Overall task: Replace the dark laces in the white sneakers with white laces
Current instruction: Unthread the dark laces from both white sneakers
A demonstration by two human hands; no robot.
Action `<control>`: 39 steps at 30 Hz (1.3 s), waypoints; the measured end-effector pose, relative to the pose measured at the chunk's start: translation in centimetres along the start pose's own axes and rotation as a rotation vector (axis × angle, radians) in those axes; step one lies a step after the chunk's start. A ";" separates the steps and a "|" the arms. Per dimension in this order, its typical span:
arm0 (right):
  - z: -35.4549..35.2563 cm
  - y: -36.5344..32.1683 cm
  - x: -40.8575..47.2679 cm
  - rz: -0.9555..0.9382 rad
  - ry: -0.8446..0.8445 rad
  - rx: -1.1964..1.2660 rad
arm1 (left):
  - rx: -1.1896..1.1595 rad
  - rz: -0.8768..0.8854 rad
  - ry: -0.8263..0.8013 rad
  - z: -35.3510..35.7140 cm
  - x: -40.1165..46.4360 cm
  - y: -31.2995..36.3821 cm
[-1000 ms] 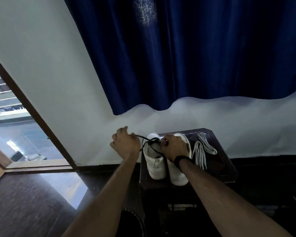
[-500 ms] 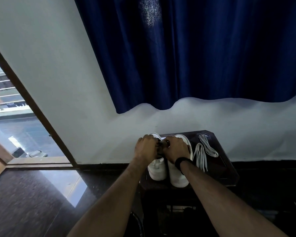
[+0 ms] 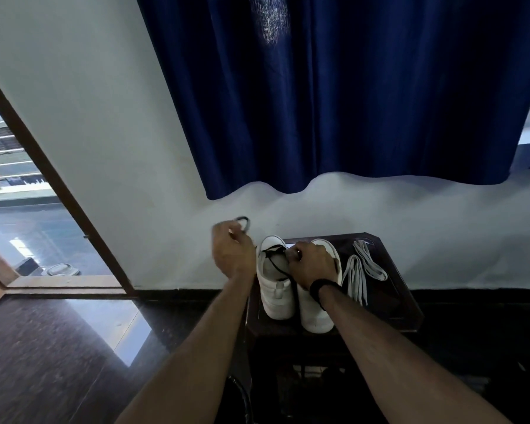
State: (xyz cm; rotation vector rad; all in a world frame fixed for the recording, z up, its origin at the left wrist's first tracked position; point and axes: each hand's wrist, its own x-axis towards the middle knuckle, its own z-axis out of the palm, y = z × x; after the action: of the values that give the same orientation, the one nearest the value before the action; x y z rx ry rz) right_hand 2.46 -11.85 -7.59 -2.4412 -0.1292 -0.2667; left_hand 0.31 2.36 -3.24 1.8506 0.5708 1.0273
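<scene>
**Dark lace drawn clear of white sneaker**

Head view: Half a second after both hands were pressed together over the shoes, the left hand (image 3: 231, 255) has swung up and out to the left, beyond the tabletop's (image 3: 407, 313) left edge, its fingers curled round a loop of the dark lace (image 3: 276, 261) that shows above the knuckles against the wall. The lace runs back across the mouth of the left sneaker (image 3: 275, 293) and trails down its inner side. The right hand (image 3: 312, 264), a dark band (image 3: 320, 288) on its wrist, has stayed put, its fingers curled over the front of the right sneaker (image 3: 316, 315) where the lace meets it; whether it pinches the lace or only the shoe cannot be told.

The two sneakers stand side by side, touching, heels towards the camera, on the left half of the small dark tabletop. The white laces (image 3: 359, 272) lie loose just beside them on the right half, apart from both hands. Open room lies to the left of the tabletop, over the dark floor (image 3: 43, 356) towards the doorway (image 3: 28, 228). A blue curtain (image 3: 349, 93) hangs well above the shoes.
</scene>
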 end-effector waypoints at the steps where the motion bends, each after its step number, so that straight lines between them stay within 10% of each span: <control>1: 0.1 0.0 0.1 0.005 0.001 -0.002 | -0.077 -0.132 0.066 -0.3 1.1 0.5; 14: -0.2 -0.2 -0.2 -0.047 0.003 0.105 | 0.376 -0.398 -0.122 -0.8 0.1 -3.3; 22: -0.1 -0.1 0.2 -0.278 -0.019 -0.116 | 0.350 0.099 -0.546 1.2 -2.7 -4.2; 31: -0.9 -3.4 3.5 -0.594 -0.188 -0.594 | 0.241 0.157 -0.448 1.3 -3.6 -5.6; 39: 0.4 -3.3 3.5 -0.299 -0.096 -0.284 | 0.222 0.110 -0.416 1.6 -4.0 -5.8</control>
State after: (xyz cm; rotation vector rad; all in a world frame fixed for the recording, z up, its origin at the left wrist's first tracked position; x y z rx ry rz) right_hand 5.44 -8.95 -5.08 -2.7139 -0.5344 -0.3175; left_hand -0.35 1.43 -10.33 2.2346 0.3454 0.6356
